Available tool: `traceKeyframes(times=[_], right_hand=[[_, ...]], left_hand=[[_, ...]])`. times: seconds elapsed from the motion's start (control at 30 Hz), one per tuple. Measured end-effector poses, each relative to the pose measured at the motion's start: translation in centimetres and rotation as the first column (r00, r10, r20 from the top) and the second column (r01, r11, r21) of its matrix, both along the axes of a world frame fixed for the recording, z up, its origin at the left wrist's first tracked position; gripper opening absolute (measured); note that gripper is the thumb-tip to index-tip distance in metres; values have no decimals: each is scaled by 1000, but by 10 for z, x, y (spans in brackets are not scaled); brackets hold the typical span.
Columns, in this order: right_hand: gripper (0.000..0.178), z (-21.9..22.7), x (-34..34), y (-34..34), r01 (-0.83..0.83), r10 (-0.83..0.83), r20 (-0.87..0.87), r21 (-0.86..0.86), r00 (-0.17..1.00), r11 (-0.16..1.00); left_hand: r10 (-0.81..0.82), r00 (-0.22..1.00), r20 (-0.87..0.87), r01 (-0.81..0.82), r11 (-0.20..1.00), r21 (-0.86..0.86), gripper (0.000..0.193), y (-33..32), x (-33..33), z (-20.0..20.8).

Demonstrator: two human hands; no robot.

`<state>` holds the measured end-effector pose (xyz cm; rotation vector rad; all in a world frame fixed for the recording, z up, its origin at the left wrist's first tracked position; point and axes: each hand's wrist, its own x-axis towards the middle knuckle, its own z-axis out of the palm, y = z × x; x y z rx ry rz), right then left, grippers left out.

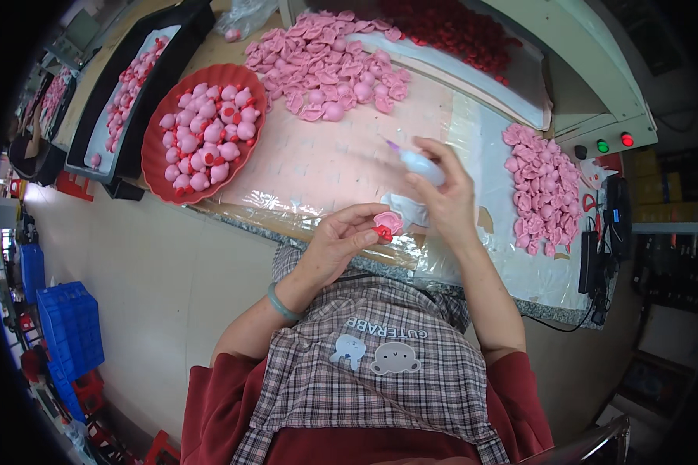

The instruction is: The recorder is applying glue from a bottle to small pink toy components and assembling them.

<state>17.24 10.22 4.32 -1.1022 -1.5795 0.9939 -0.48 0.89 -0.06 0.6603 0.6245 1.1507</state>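
Note:
Between the fingertips of my left hand (338, 242) is a small pink cup-shaped part (388, 223) with a red piece (383, 233) at its lower side. My right hand (451, 186) grips a small pale squeeze bottle (422, 167), whose thin purple nozzle (392, 145) points up and left, apart from the pink part. A crumpled white cloth (406, 209) lies on the table between my two hands. Beyond them spreads a heap of pink hollow parts (326, 66), with some rounder pink pieces along its near edge.
A red scalloped bowl (153, 167) of pink-and-red balls stands at the left, beside a black tray (93, 128) holding more. Another pink heap (545, 190) lies at the right. Behind, red parts (461, 39) sit under a machine housing (605, 70) with green and red lights.

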Motion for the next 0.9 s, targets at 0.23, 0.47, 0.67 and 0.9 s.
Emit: traceKeyframes(times=[0.23, 0.47, 0.67, 0.9], right_hand=[[34, -23, -32, 25, -177, 169, 168, 32, 971, 984], [31, -14, 32, 35, -73, -23, 344, 263, 939, 962], [25, 6, 135, 50, 101, -490, 631, 548, 602, 830], [28, 11, 177, 67, 153, -570, 721, 560, 394, 814]], left_hand=[[-10, 1000, 3, 10, 1000, 25, 47, -2, 1, -1], [-7, 999, 42, 7, 1000, 4, 45, 0, 0, -5], [-8, 999, 47, 7, 1000, 2, 45, 1, 2, -4], [-2, 1000, 9, 2, 1000, 13, 46, 1, 2, -8]])
